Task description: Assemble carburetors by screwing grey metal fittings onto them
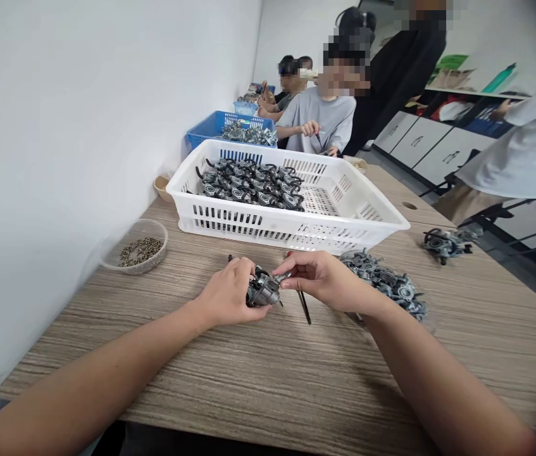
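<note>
My left hand [230, 291] is wrapped round a grey metal carburetor-like part [264, 288] just above the wooden table [258, 373]. From the right, my right hand [312, 277] pinches a small metal piece [283, 277] between thumb and fingers, at the upper right side of that part. A dark thin tool [304, 308] lies under my right hand, with a red bit showing near the fingertips. Beside my right forearm is a clear container heaped with small metal parts [391, 285], partly hidden by the arm.
A white basket [277, 228] of similar assemblies [249, 183] stands ahead. At left, a clear bowl [163, 253] holds small brass-coloured pieces. Another assembly [448, 244] lies at right. Behind are a blue crate [201, 130] and several people; a wall borders the left.
</note>
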### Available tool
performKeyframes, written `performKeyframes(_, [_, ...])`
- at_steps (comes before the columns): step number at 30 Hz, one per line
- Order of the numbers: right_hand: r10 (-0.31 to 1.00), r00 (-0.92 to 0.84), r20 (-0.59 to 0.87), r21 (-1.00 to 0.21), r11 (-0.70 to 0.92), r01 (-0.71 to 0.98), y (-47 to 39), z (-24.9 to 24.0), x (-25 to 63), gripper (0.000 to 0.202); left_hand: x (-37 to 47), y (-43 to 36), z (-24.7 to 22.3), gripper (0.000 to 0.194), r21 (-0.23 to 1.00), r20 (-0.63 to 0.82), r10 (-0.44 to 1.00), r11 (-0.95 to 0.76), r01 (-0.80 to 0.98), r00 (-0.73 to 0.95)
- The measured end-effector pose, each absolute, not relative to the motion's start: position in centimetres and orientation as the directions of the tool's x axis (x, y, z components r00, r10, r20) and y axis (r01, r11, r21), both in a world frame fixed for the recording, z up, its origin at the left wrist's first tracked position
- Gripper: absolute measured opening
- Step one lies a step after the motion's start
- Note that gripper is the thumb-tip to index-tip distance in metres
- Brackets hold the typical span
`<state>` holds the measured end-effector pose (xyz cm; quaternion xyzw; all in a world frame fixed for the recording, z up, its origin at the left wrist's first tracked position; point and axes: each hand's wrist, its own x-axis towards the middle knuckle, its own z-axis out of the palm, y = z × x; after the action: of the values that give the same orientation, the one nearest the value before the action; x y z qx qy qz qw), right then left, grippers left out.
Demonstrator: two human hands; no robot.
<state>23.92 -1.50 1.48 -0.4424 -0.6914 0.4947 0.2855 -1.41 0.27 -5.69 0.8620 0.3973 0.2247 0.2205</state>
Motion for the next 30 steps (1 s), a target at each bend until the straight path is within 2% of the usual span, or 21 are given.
performKeyframes(22, [0.89,-0.456,-0.01,-0.903,0.188,0.386,-1.5,1.5,23.8,0.032,-1.3,0.0,-5.8,0.062,0.546,0.212,0.804,-0.569,0.615,0.556])
performKeyframes(24, [0.889,-0.457,0.017,-0.856,0.249,0.453,-1.8,1.8,23.6,0.028,-1.3,0.0,-5.7,0.061,0.546,0.204,0.802,-0.569,0.615,0.561])
performKeyframes(30, [0.864,-0.488,0.126,-0.606,0.457,0.651,-3.0,3.0,22.5,0.017,-1.2,-0.4,-5.6,0.058,0.531,0.205,0.799,-0.576,0.621,0.566])
